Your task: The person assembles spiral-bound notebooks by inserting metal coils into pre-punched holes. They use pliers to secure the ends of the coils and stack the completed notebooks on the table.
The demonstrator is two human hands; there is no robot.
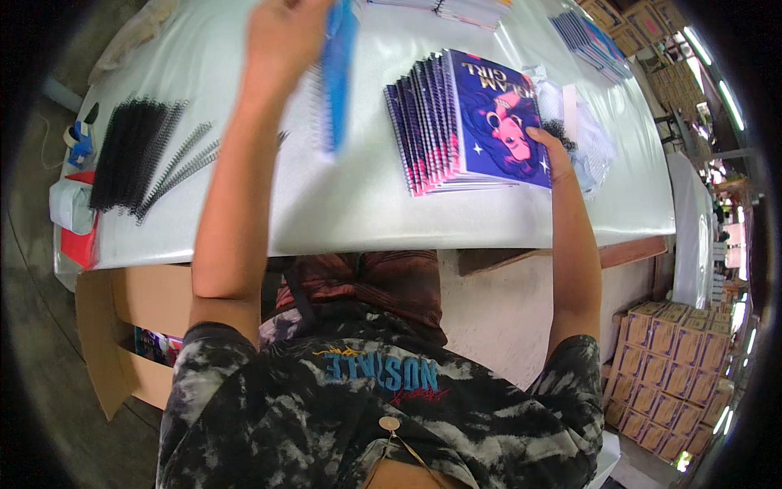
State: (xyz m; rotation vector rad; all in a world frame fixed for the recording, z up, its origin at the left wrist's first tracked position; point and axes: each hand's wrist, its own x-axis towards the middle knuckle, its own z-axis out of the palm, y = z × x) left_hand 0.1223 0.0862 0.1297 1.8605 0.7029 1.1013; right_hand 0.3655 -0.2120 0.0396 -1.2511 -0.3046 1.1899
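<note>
1. Lifting a blue spiral notebook [338, 69] above the tabletop [326, 212], left hand [281, 37] gripping its edge.
2. Right hand [547, 145] lying flat, unclenched, on the fanned notebook stack [464, 122].
3. Looking light, floppy; probably best gripped at the spine.

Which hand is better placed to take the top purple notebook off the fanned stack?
The right hand, probably: it already rests on the right edge of the top purple spiral-bound notebook of the fanned stack. The left hand is raised apart from it, gripping a blurred blue notebook.
</note>
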